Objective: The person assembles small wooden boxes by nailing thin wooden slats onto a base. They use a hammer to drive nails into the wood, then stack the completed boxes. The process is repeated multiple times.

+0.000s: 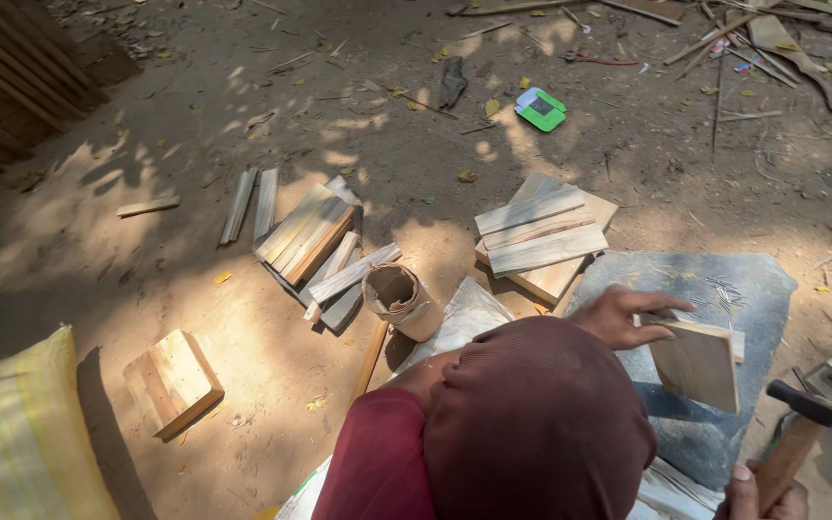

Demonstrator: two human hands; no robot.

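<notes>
Nearest the lens, one dark red cloth-covered knee or head [532, 424] fills the lower middle, with a red sleeve [377, 462] beside it. Just right of that cloth, the left hand [623, 316] is clenched on the top edge of one small square wooden board [700, 364], held upright over a grey mat [724, 289] on the ground. Lower right of the board, the right hand [758, 496] has its grip wrapped around the wooden handle of one hammer [811, 424], whose dark head points right.

Beyond the mat, one stack of cut boards [541, 236] lies on the dirt; at least three planks show on top. Left of the mat stands one open cylindrical tin [399, 299], and left of that a loose heap of slats [315, 246], too overlapped to count. Far left of the mat sit one single wooden block [173, 380] and one yellow sack [21, 443]. Beyond the stack lies one green and white packet [540, 109].
</notes>
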